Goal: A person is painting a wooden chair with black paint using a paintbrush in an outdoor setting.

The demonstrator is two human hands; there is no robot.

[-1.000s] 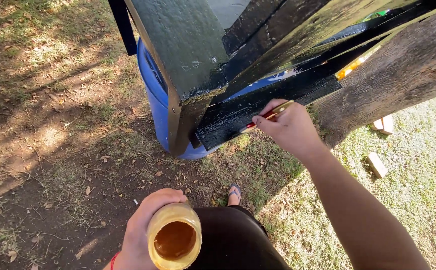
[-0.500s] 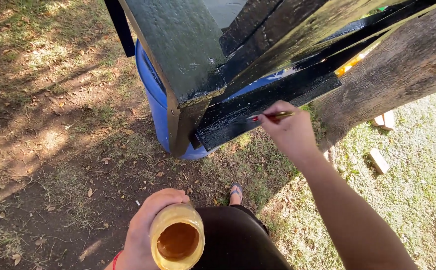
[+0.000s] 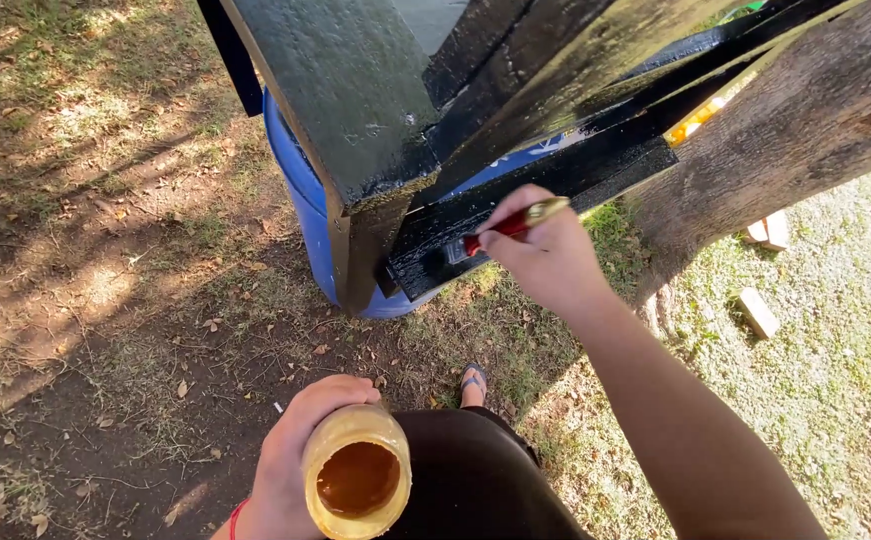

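Brushing black plank [image 3: 555, 185] above grass [image 3: 835, 380].

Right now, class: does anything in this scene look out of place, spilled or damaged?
Nothing is spilled. The open jar in the left hand is upright. Odd bits: pale wood offcuts lie loose on the grass by the tree trunk.

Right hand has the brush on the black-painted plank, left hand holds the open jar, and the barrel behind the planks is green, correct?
Not quite: the barrel is blue, as the head view shows. The rest stands: the right hand holds the brush to the black plank, and the left hand holds the open jar.
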